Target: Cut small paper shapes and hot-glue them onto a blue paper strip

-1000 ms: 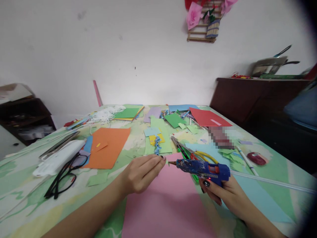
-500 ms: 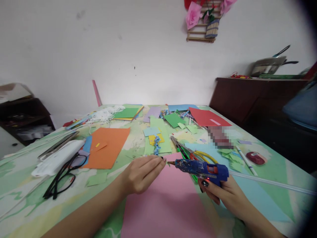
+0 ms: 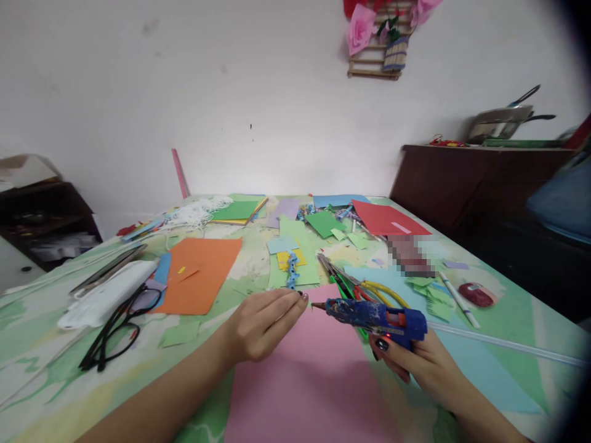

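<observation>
Patterned table [image 3: 41,381] bears coloured paper [image 3: 198,277]. Pink sheet [image 3: 309,394] lies flat on it, between the forearms. Left hand [image 3: 258,324]: fingertips pressed together. Right hand [image 3: 418,357]: curled round the handle of the blue glue gun [image 3: 369,317], nozzle [image 3: 319,305] pointing at the left fingertips. Green scrap [image 3: 311,306]: tiny, pinched in those fingertips, just beside the nozzle; contact unclear.

No readable text, labels or numbers

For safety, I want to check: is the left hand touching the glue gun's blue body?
Apart. The head view shows a gap between the left hand and the blue body, where the nozzle is visible.
</observation>
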A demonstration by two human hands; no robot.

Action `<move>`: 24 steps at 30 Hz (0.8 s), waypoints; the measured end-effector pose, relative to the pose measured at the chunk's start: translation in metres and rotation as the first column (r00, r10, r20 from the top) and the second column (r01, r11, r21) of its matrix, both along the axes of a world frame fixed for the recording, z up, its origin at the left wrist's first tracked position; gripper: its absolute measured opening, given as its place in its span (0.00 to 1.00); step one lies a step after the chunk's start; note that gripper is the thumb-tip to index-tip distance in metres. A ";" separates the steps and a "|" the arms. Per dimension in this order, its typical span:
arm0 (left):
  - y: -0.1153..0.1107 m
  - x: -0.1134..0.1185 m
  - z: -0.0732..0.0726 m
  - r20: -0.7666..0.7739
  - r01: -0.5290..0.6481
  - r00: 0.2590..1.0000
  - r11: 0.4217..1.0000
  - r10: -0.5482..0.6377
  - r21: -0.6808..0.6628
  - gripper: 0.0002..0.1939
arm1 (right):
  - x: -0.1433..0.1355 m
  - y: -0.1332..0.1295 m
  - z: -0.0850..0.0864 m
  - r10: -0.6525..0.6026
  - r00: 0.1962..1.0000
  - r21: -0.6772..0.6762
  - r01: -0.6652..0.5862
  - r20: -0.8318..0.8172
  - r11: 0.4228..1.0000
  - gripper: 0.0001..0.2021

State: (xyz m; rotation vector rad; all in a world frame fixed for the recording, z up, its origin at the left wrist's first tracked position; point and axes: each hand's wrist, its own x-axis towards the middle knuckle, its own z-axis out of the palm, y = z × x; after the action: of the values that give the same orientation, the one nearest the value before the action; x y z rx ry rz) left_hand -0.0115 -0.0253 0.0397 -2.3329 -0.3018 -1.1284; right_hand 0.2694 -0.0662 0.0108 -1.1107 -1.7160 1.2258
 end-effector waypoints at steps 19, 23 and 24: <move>-0.003 0.002 -0.002 0.029 -0.075 0.997 0.996 0.077 -0.047 0.14 | -0.002 -0.003 0.008 -0.054 0.998 0.083 0.051 0.031 0.995 0.16; -0.001 0.001 -0.005 0.028 -0.075 0.997 0.996 0.076 -0.038 0.14 | 0.011 -0.015 0.022 -0.202 0.951 0.326 0.118 0.235 0.938 0.12; -0.001 0.001 -0.005 0.029 -0.078 0.996 0.996 0.079 -0.037 0.14 | 0.020 -0.019 0.024 -0.271 0.917 0.386 0.145 0.294 0.911 0.10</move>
State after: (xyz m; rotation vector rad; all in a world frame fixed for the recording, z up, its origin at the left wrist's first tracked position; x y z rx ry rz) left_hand -0.0107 -0.0263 0.0346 -2.3154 -0.4252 -1.1305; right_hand 0.2892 -0.0857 0.0345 -1.2942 -1.9170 0.5736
